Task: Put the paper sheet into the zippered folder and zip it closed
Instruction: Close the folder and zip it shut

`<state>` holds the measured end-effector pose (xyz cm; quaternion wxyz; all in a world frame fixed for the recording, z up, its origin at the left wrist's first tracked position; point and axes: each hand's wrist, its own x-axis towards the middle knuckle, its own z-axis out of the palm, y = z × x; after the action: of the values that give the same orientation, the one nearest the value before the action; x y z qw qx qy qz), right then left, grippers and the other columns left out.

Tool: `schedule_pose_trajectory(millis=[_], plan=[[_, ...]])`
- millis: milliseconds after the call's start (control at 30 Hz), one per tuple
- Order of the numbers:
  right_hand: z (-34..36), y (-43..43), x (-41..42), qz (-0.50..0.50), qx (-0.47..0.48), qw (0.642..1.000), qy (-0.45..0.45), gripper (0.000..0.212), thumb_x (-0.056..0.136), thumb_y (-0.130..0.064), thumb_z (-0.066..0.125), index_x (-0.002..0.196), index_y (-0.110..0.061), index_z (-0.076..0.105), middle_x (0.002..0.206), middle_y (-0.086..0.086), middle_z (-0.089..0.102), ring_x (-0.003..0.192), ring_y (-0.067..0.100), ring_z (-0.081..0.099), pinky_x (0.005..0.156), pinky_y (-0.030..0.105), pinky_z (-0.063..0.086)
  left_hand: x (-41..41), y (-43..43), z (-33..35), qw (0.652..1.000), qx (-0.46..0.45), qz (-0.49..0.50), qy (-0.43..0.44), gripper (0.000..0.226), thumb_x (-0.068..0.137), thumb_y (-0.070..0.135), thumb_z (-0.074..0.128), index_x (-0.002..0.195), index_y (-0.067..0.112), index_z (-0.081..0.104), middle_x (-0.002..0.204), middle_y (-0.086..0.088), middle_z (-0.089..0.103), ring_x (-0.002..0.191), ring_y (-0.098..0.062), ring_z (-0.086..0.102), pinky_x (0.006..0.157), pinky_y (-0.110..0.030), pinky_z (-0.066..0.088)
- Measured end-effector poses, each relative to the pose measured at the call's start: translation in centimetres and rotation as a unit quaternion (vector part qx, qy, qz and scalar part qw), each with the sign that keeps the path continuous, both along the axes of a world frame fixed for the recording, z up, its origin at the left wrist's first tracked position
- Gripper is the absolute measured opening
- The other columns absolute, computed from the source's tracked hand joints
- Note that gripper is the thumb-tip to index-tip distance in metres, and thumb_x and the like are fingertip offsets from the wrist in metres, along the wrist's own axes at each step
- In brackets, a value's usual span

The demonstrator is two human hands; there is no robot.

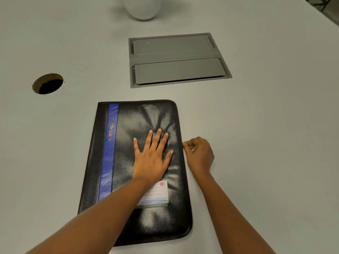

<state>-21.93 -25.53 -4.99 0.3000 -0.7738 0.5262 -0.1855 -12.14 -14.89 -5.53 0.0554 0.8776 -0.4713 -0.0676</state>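
The black folder (139, 171) is lying closed and flat on the grey table (256, 125), in the near middle of the view, with its long side running from 6 o'clock to 12 o'clock. A blue stripe (108, 153) is running along its left part, and a white label (156, 194) is sitting on the cover near the 6 o'clock end, partly hidden under the left forearm.

The left hand (151, 158) is lying open on the cover, palm down and fingers spread, pressing around the middle of the folder. It is grasping nothing.

The right hand (199, 154) is resting on the table at 3 o'clock of the left hand, just beside the right edge of the folder. Its fingers are curled and the fingertips (186, 144) are pinching something small at that edge; it is too small to tell what exactly. The paper sheet is not showing anywhere.

Farther away, at 12 o'clock, a grey cover plate (178, 59) is sitting in the table. At 10 o'clock a round hole (47, 83) is opening in the surface. At the far edge a white round object (142, 8) is standing.
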Motion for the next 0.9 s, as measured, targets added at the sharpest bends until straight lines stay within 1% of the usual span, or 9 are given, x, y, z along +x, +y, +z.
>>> schedule_pose_trajectory(millis=[133, 267, 467, 767, 900], plan=[[-0.14, 0.09, -0.23, 0.008, -0.007, 1.0, -0.004, 0.014, 0.082, -0.029, 0.063, 0.073, -0.019, 0.068, 0.079, -0.003, 0.065, 0.086, 0.017, 0.056, 0.058, 0.023, 0.029, -0.01, -0.03, 0.07, 1.0, 0.0, 0.001, 0.004, 0.063, 0.088, 0.058, 0.002, 0.146, 0.034, 0.003, 0.157, 0.01, 0.002, 0.145, -0.013, -0.007, 0.112, -0.056, -0.008], [-0.16, -0.03, -0.14, 0.001, -0.012, 1.0, 0.002, 0.015, 0.082, -0.031, 0.063, 0.074, -0.02, 0.068, 0.081, -0.004, 0.066, 0.086, 0.017, 0.056, 0.059, 0.024, 0.031, -0.03, -0.01, 0.1, 1.0, -0.001, -0.001, 0.005, 0.063, 0.088, 0.057, 0.003, 0.146, 0.033, 0.005, 0.157, 0.009, 0.003, 0.145, -0.014, -0.006, 0.112, -0.056, -0.007], [-0.27, -0.19, 0.09, -0.012, -0.017, 1.0, 0.0, 0.016, 0.081, -0.033, 0.063, 0.073, -0.02, 0.068, 0.082, -0.003, 0.066, 0.086, 0.018, 0.057, 0.059, 0.024, 0.032, 0.02, -0.01, 0.0, 1.0, 0.004, 0.0, 0.003, 0.063, 0.087, 0.057, 0.001, 0.146, 0.034, 0.002, 0.157, 0.01, 0.001, 0.145, -0.014, -0.007, 0.112, -0.056, -0.007], [-0.19, -0.29, 0.69, -0.043, 0.002, 0.999, -0.013, 0.016, 0.081, -0.033, 0.064, 0.072, -0.021, 0.067, 0.08, -0.004, 0.066, 0.087, 0.018, 0.058, 0.06, 0.024, 0.032, -0.05, -0.05, 0.0, 1.0, -0.002, -0.002, -0.001, 0.062, 0.088, 0.057, 0.003, 0.146, 0.033, 0.004, 0.157, 0.009, 0.003, 0.145, -0.014, -0.005, 0.112, -0.057, -0.006], [-0.1, -0.14, 0.5, -0.03, -0.006, 0.999, -0.014, 0.016, 0.082, -0.032, 0.063, 0.072, -0.019, 0.067, 0.081, -0.003, 0.066, 0.087, 0.018, 0.058, 0.059, 0.024, 0.031, -0.07, -0.02, 0.02, 1.0, -0.008, -0.003, -0.001, 0.062, 0.089, 0.057, 0.004, 0.146, 0.033, 0.005, 0.157, 0.009, 0.005, 0.145, -0.015, -0.004, 0.112, -0.056, -0.006]])
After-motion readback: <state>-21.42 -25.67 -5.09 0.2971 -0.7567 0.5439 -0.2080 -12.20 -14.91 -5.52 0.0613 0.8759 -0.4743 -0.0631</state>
